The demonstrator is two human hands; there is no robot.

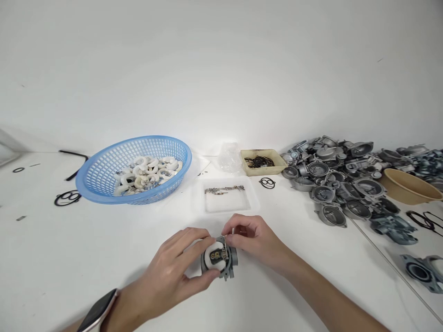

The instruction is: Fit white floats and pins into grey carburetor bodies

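Note:
In front of me on the white table is a grey carburetor body [234, 257], its open side facing up. A white C-shaped float [208, 259] sits in it, around brass-coloured parts. My left hand [173, 260] grips the body from the left, with the thumb along the near edge and the fingers along the far edge. The fingertips of my right hand [254, 236] are pinched on a thin metal pin [225, 240], held upright at the body's upper right, beside the float's hinge. The pin's lower end is too small to make out.
A shallow white tray [226, 206] of small metal pins lies beyond my hands. Farther left stands a blue basket [83, 184] of white floats. A yellowish box [265, 171] holds black gaskets. Carburetor bodies [332, 184] are heaped right, beside a tan tub [408, 189].

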